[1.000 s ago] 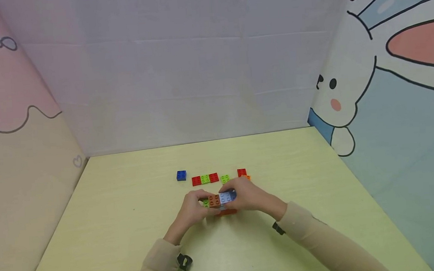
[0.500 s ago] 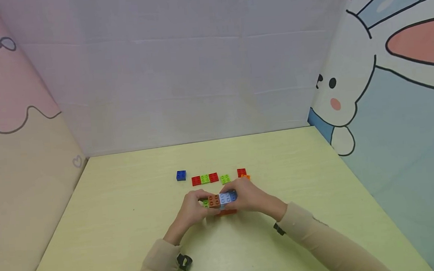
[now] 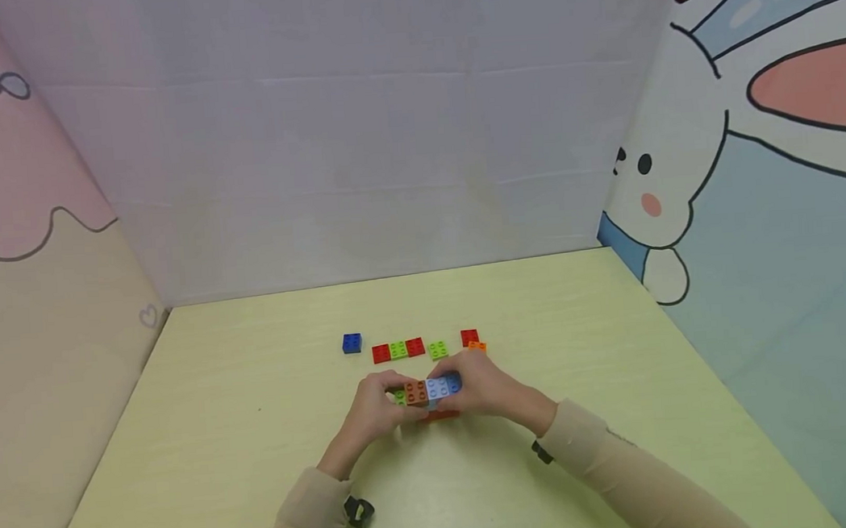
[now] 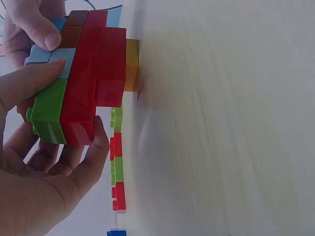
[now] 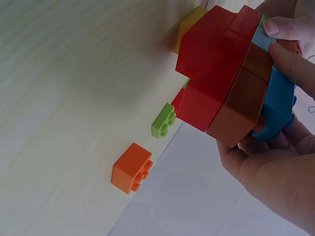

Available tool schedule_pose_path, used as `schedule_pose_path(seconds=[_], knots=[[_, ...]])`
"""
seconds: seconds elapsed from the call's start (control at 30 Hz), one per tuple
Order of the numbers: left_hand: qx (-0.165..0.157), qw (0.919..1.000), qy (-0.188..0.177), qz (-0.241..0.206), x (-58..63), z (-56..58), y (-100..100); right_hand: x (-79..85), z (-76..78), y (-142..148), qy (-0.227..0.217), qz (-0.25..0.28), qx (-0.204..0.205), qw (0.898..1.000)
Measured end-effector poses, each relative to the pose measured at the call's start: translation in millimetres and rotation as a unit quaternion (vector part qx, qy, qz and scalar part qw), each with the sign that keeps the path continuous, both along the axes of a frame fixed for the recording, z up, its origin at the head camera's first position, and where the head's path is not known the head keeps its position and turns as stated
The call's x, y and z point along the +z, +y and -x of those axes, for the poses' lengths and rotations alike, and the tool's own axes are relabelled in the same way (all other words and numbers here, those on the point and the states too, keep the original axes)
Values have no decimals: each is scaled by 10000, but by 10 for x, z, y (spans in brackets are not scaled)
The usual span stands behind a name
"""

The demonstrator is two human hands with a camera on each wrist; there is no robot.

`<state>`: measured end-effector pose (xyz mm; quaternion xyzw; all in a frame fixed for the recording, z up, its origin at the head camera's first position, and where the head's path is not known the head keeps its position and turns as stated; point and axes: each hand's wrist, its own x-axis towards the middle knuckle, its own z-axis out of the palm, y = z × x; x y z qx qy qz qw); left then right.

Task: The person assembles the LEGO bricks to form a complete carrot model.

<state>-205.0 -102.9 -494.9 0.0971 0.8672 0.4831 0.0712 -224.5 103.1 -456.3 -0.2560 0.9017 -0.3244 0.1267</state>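
One built-up block of glossy studded plastic bricks stands upright between two bare hands, over the near middle of the counter; whether its base touches the surface is hard to tell. One squarish yellow brick shows lowest, beneath two stepped layers of red bricks. Above these, the right-wrist view shows two dark brown bricks side by side at one end; one bright green brick sits at the other. On top, one square orange-brown brick, one light-blue brick and one mid-blue brick form a row. Fingers hide other parts, so a full count is impossible.

The left hand grips the green end, thumb on the near side and fingers curled behind. The right hand grips the blue end similarly.

Beyond lie seven loose square plastic bricks: one dark blue at far left; a touching row of two red with one lime between; a second lime; and, behind the right hand, a third red just beside one orange.

Two beige sleeves reach across the pale yellow counter.
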Motion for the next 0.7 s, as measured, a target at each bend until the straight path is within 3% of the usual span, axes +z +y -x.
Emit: schedule_pose_path(seconds=[0.4,0.7], knots=[[-28,10000,21,-60,9,-12,-9,-70,7,-4,-225,167,-176,9995],[-36,9999,135,-14,-3,-15,-4,-204,29,42,-371,670,-290,9966]])
